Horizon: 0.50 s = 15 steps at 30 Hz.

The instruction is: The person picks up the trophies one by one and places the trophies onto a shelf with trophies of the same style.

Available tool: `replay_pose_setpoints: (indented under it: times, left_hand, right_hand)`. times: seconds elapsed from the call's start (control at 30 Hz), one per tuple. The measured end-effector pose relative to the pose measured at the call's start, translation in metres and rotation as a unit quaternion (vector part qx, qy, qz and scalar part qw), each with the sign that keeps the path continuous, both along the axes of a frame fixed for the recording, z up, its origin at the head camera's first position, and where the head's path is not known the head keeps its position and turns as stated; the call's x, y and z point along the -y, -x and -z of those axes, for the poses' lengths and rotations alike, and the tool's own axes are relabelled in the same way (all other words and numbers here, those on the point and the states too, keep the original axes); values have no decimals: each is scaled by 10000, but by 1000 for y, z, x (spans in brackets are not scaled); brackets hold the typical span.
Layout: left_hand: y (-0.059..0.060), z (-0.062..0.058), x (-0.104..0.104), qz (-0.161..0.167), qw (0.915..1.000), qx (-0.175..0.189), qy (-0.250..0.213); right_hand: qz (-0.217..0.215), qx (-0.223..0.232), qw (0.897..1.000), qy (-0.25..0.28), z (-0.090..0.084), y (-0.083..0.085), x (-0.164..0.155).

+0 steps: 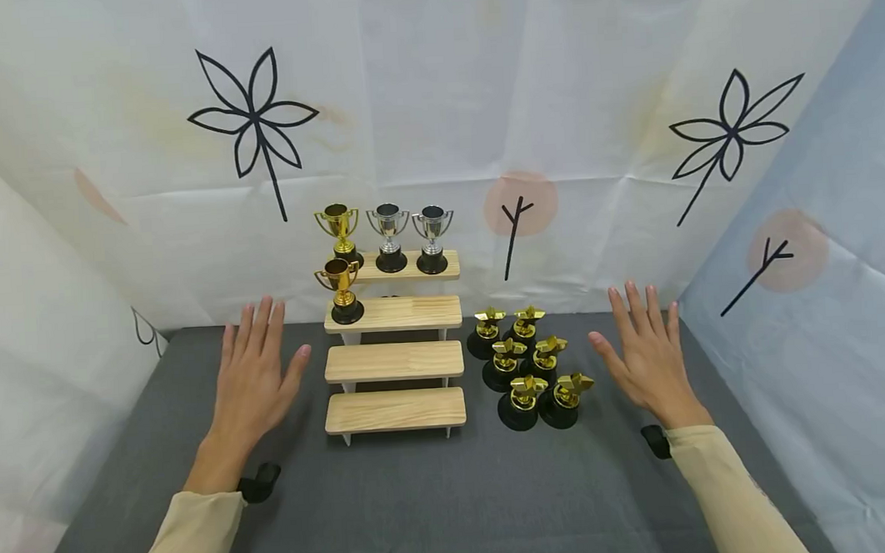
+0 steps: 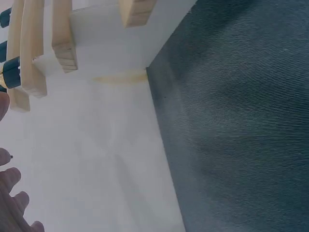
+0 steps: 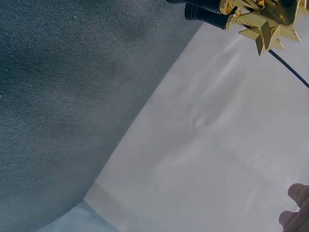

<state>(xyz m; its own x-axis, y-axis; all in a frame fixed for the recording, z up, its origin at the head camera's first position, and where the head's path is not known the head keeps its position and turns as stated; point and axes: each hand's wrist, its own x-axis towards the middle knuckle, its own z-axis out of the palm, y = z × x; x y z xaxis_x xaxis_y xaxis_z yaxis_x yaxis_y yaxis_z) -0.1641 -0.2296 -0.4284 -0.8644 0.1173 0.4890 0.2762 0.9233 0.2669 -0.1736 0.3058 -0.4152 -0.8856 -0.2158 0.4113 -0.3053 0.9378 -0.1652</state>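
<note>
My left hand (image 1: 253, 391), palm down with fingers spread, is to the left of a stepped wooden rack (image 1: 395, 411) and holds nothing. On the rack's top step stand a gold trophy cup (image 1: 338, 223) and two silver trophy cups (image 1: 388, 222). Another gold cup (image 1: 340, 278) stands at the left end of the step below. Right of the rack, several gold star trophies (image 1: 524, 393) with black bases are grouped in pairs. My right hand (image 1: 652, 366), also spread and holding nothing, is to their right. In the right wrist view some star trophies (image 3: 268, 29) show at the top.
A dark grey cloth covers the table (image 1: 425, 511). White curtains with leaf drawings (image 1: 432, 76) hang behind it, with a pale blue one (image 1: 849, 305) at the right. A thin dark cord loop (image 1: 145, 330) sits at the back left corner. The two lower steps carry no cups.
</note>
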Motion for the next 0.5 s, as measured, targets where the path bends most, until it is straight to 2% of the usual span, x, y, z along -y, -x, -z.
replay_pose_setpoints:
  times: [0.13,0.27,0.37,0.5]
  left_hand:
    - [-4,4,1,38,9998,33,-208]
    - [-10,9,0,184,9968,268,-736]
    - [-15,16,-1,304,9881,622,-1370]
    - [-20,27,-3,312,9700,1056,-2168]
  right_hand:
    - [-77,2,9999,65,0,-6,1]
    - [-179,-21,9995,257,1,-12,2]
    - [-274,-42,9983,518,1,-17,4]
    - [-405,-29,9947,942,1,-25,5]
